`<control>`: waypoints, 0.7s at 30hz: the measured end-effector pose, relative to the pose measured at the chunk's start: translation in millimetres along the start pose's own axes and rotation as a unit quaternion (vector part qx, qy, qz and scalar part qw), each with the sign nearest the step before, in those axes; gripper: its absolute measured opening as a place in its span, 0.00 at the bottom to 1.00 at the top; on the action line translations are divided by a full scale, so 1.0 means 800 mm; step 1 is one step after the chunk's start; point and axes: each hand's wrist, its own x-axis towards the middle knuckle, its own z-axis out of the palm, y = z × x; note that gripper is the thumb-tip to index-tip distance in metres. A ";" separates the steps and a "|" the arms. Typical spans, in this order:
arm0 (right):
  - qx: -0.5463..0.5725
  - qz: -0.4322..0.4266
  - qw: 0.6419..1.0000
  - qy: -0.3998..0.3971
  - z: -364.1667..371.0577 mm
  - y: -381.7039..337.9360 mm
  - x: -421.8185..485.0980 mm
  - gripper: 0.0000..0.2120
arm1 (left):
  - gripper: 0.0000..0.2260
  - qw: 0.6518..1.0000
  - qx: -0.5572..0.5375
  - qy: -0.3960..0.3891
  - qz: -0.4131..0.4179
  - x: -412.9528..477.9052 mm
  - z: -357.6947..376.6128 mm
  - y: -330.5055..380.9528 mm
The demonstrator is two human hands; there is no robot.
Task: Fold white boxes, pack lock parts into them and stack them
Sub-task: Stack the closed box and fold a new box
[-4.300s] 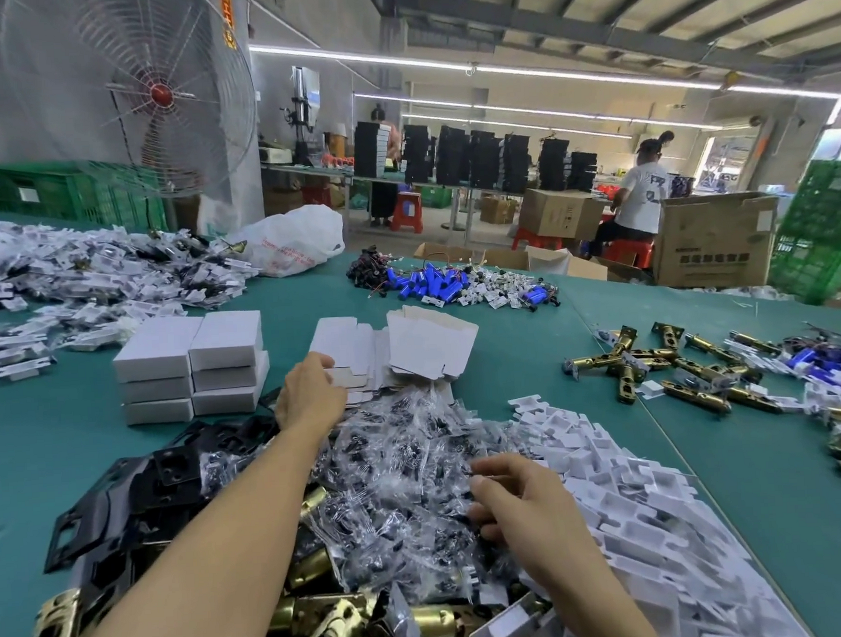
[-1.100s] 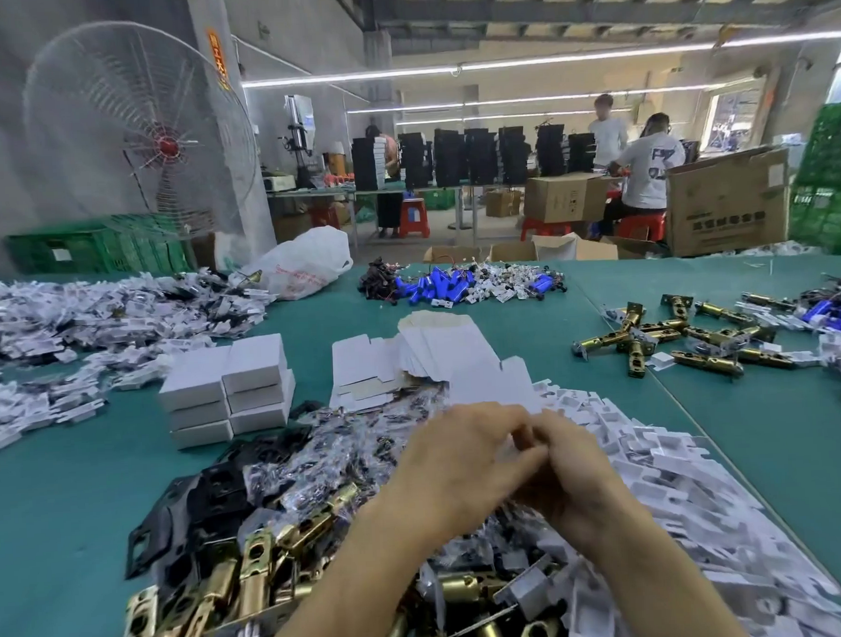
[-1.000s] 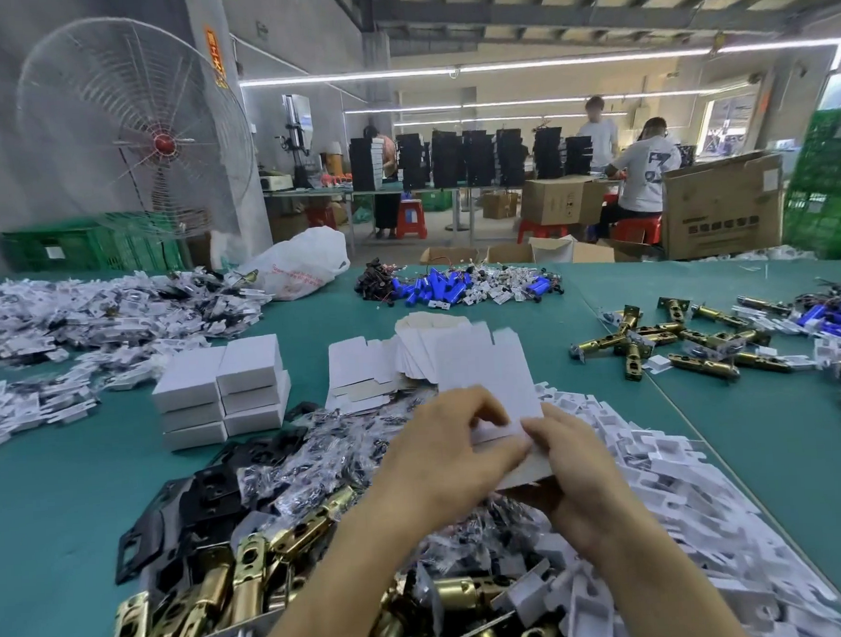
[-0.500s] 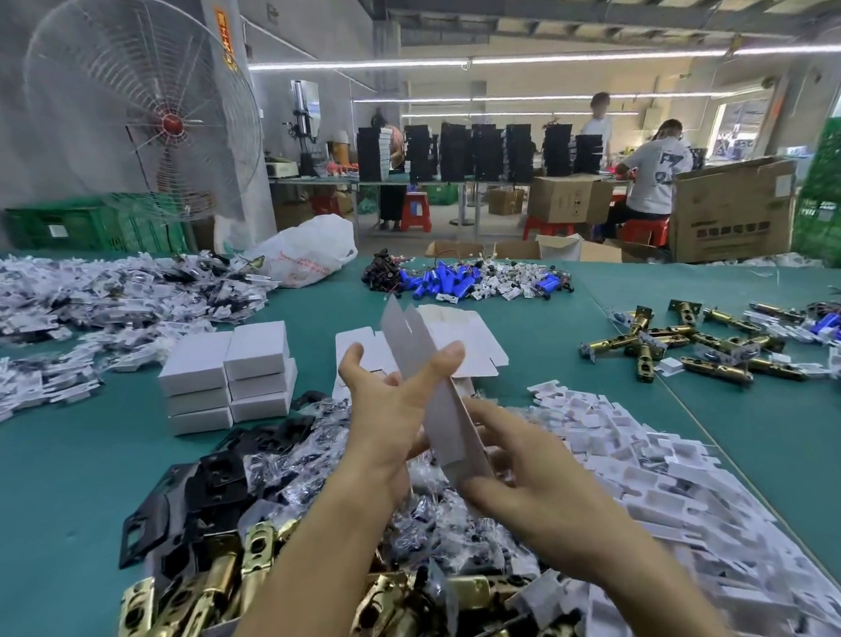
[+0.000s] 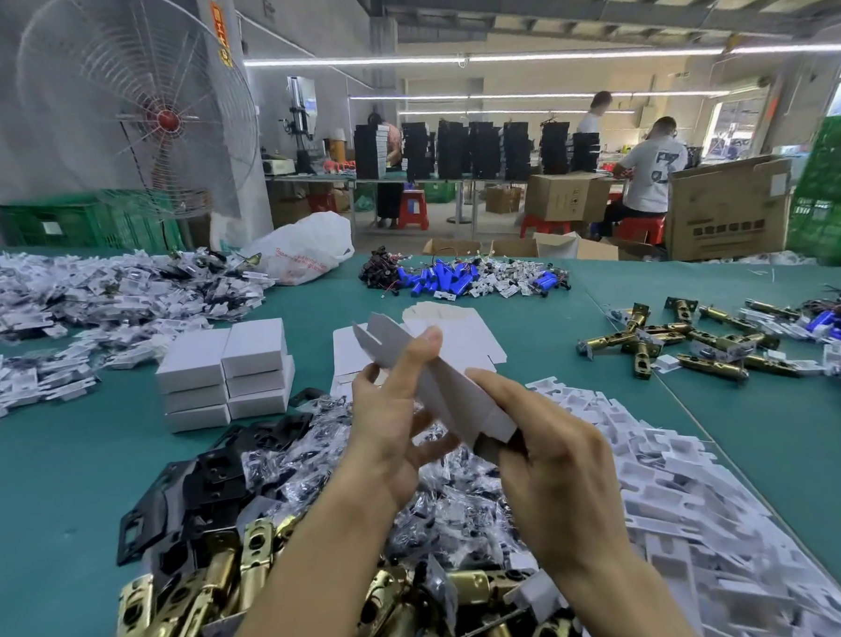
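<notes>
Green worktop [image 5: 51,474] is carrying sorted heaps, with a factory hall running behind. At left, finished white boxes [image 5: 226,372] are sitting stacked in two columns, out of the way. Nearer, black plates [image 5: 212,480] and brass latches [image 5: 203,587] are lying heaped close to the body, likely for quick picking. Centre: left hand [image 5: 389,417] is pinching a flat box blank [image 5: 441,385] in the air above the bagged screws [image 5: 447,502], thumb on top and fingers curled beneath. Right hand [image 5: 553,462] is pinching the blank's near end, probably squeezing it open into a box. Further right, white inserts [image 5: 660,476] are lying in a loose pile.
</notes>
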 end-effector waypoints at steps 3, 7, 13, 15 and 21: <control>-0.017 0.008 1.000 0.007 -0.001 0.001 0.000 0.36 | 0.44 1.000 -0.004 0.015 0.022 0.004 -0.001 -0.002; 0.089 0.088 0.981 -0.150 -0.008 0.010 0.007 0.35 | 0.20 0.997 -0.033 0.039 0.055 0.013 -0.006 -0.006; 0.284 0.164 0.896 -0.299 -0.026 0.014 0.015 0.30 | 0.22 0.994 -0.034 -0.051 0.092 0.004 -0.008 -0.001; 0.341 0.201 0.899 -0.187 -0.027 0.015 0.019 0.26 | 0.19 0.984 -0.005 -0.137 0.109 -0.003 -0.006 -0.002; 0.465 0.180 0.860 -0.106 -0.033 0.016 0.025 0.27 | 0.10 0.963 0.049 -0.208 0.164 -0.004 0.000 -0.012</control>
